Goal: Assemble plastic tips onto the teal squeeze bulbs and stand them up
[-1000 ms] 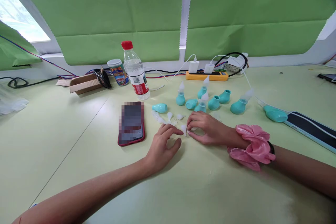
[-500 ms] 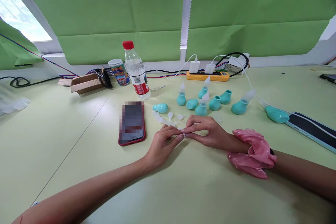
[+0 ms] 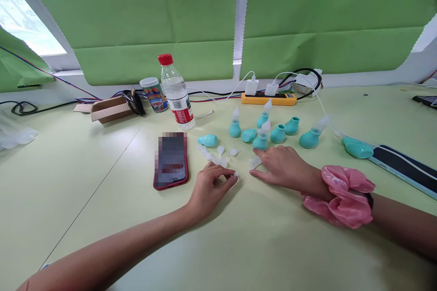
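My left hand [image 3: 212, 186] pinches a small translucent plastic piece [image 3: 236, 175] between thumb and fingertips, just above the table. To its right, my right hand [image 3: 283, 167] has its thumb and index finger apart beside a short translucent tube-like piece [image 3: 254, 162]; whether the fingers touch it is unclear. Several loose translucent parts, among them a cone-shaped tip [image 3: 221, 150], lie beyond my left hand. Behind both hands are several turquoise squeeze bulbs. One upright bulb [image 3: 234, 129] bears a clear tip, while another bulb [image 3: 207, 140] lies on its side.
A phone [image 3: 171, 161] lies left of my hands. Behind it stand a water bottle [image 3: 178, 95], a patterned can [image 3: 154, 94] and an open cardboard box [image 3: 111, 109]. An orange power strip [image 3: 269, 99] with chargers sits by the window. A dark flat device [image 3: 404, 166] is at right.
My hands have come apart. The right one moved to the right and its thumb and index finger spread, while the left stays in place holding the small translucent piece.
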A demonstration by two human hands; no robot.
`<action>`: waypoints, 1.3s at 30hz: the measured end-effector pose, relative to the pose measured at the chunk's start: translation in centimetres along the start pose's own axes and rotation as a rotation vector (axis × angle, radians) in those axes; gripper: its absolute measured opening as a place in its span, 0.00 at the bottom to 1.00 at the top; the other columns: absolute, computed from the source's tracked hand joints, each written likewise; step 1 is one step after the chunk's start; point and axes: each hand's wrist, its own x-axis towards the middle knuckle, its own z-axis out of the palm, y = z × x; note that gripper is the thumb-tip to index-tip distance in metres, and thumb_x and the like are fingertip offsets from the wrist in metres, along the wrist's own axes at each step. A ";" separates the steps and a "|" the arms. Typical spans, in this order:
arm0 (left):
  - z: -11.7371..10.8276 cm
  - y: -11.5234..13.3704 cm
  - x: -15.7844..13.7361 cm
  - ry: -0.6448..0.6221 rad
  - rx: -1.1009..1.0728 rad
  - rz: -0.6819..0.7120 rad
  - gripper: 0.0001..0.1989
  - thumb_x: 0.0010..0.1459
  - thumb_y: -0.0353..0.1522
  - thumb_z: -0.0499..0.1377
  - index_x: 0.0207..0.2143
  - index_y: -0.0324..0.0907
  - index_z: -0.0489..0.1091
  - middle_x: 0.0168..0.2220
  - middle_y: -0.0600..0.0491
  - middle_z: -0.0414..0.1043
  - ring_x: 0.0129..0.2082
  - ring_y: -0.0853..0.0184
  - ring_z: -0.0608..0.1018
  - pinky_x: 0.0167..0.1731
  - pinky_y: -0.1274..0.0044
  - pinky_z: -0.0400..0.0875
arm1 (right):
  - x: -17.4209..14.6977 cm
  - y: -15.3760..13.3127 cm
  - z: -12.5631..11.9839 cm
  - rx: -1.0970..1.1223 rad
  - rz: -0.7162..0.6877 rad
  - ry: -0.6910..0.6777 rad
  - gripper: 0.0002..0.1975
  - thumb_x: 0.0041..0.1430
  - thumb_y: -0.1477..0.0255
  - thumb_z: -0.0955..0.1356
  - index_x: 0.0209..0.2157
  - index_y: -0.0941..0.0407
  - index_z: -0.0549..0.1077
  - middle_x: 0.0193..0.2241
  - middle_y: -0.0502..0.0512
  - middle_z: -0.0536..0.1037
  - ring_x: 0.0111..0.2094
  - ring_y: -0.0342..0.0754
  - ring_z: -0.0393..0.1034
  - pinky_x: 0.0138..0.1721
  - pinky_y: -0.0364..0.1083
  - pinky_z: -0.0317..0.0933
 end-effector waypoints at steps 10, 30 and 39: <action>0.0 0.2 0.0 0.027 0.059 0.004 0.08 0.53 0.32 0.56 0.31 0.40 0.73 0.25 0.52 0.71 0.29 0.68 0.66 0.25 0.79 0.59 | -0.2 -1.2 0.7 0.567 -0.347 0.094 0.14 0.49 0.73 0.65 0.40 0.58 0.68 0.34 0.54 0.73 0.35 0.47 0.67 0.33 0.44 0.60; -0.2 0.1 0.3 0.047 0.090 0.031 0.09 0.52 0.33 0.56 0.31 0.40 0.74 0.23 0.52 0.71 0.27 0.69 0.65 0.22 0.81 0.59 | 0.5 -2.3 3.2 1.784 0.018 -0.029 0.16 0.39 0.75 0.72 0.34 0.57 0.68 0.42 0.55 0.70 0.35 0.45 0.72 0.36 0.43 0.68; -0.2 -0.2 0.2 0.048 0.123 0.074 0.11 0.54 0.33 0.54 0.36 0.38 0.73 0.22 0.51 0.70 0.27 0.68 0.65 0.24 0.78 0.61 | 0.5 -2.4 3.1 1.799 0.048 -0.006 0.17 0.38 0.73 0.73 0.33 0.58 0.69 0.40 0.55 0.71 0.33 0.45 0.72 0.34 0.44 0.68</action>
